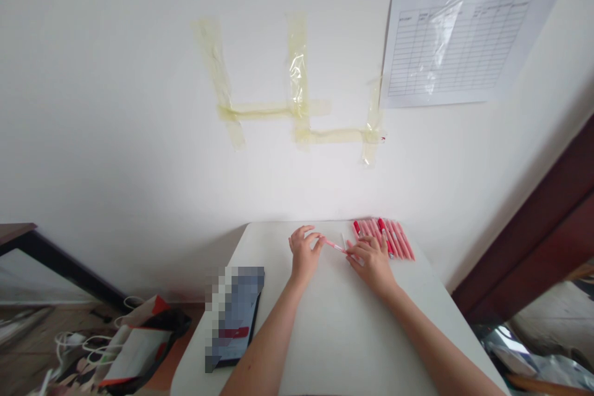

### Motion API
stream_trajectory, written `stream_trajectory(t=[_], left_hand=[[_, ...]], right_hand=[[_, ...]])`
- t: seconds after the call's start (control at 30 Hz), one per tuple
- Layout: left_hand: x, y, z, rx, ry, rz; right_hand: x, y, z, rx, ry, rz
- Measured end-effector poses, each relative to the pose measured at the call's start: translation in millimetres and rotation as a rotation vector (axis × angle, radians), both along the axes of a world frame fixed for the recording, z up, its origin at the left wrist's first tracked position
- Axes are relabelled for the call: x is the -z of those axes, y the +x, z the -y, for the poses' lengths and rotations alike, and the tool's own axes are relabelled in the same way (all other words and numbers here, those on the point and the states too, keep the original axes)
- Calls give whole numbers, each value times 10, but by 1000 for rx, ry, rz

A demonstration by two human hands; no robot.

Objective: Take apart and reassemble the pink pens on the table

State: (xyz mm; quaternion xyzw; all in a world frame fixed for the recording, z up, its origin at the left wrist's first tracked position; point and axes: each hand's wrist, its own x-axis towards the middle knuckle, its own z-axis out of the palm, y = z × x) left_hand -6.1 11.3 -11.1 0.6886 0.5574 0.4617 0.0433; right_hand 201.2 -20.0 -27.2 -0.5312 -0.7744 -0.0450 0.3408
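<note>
Left hand [304, 255] beside right hand [370, 263]

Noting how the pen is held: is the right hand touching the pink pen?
Touching. The head view shows the fingertips of the right hand pressed on the right end of the pink pen, with no gap.

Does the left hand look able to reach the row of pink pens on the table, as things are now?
Probably yes, but not directly: the right hand and the pink pen it holds lie between the left hand and the row.
</note>
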Motion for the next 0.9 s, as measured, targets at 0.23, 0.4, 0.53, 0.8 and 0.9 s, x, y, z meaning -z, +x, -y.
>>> stream_trajectory(t=[0.23,0.4,0.53,0.8,0.9], left_hand=[[-39,-14,4,-20,5,0],[-25,-20,2,-46,-13,-7],[19,-26,-8,-71,-45,-31],[46,-19,-17,-85,-65,-42],[33,-22,-15,-86,-69,-41]], right_hand=[[-39,3,20,14,-17,7],[-9,0,12,32,8,23],[28,-13,3,26,8,36],[16,-31,15,9,8,49],[8,-33,23,8,1,46]])
